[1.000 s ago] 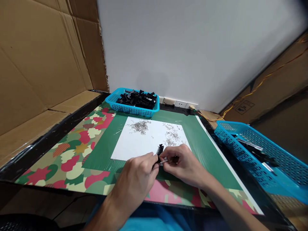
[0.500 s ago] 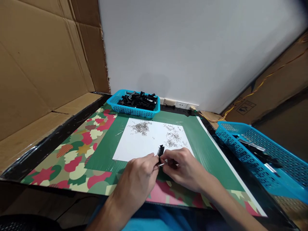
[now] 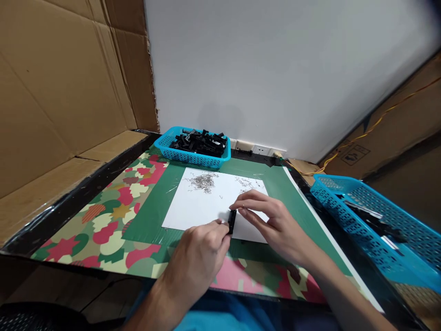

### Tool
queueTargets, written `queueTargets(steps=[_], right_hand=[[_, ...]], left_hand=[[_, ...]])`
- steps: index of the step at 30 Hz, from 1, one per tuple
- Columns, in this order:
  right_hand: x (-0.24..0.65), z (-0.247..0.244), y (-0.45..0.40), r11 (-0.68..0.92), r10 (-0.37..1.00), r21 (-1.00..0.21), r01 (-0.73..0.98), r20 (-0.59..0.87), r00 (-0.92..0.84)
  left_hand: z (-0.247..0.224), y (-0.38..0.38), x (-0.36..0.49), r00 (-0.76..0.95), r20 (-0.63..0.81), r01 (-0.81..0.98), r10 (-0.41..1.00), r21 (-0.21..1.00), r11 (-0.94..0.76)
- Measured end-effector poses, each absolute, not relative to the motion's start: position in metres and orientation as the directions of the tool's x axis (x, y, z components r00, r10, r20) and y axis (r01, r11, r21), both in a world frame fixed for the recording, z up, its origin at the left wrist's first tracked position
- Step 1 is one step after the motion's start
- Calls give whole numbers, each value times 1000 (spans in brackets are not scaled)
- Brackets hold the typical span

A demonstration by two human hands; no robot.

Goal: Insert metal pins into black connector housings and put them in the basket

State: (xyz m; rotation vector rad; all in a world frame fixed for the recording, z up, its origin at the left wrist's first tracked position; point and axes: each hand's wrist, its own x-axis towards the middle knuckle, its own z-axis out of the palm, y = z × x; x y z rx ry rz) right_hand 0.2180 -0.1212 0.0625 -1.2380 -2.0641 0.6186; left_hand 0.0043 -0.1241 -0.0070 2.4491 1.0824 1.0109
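My left hand (image 3: 206, 243) is closed around the lower end of a narrow black plastic part (image 3: 232, 221), which points away from me above the front of the white sheet (image 3: 186, 211). At the part's far end, the thumb and fingertips of my right hand (image 3: 268, 218) come together in a pinch. Whatever sits between those fingertips is too small to make out. Beyond my hands, a dense pile of tiny bent wire pieces (image 3: 204, 182) lies on the sheet's left side. Looser wire pieces (image 3: 244, 183) are scattered to the right, partly hidden behind my right hand.
A blue basket (image 3: 193, 158) full of black plastic parts stands at the back by the wall. Another blue basket (image 3: 330, 202), holding several black parts, is at the right. Power sockets (image 3: 261, 150) and a yellow cable (image 3: 330, 158) run along the wall. Cardboard (image 3: 65, 82) rises at the left.
My right hand has moved up and away from me, from the near end of the black part to its far end. The thin light-coloured piece seen between my hands no longer shows.
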Motion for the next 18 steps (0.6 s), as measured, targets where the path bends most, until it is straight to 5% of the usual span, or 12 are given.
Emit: queueTargets(steps=[18], right_hand=[[193, 53, -113, 286, 951, -830, 479, 187, -245]], left_hand=[[0, -126, 4, 501, 470, 574, 727, 448, -685]])
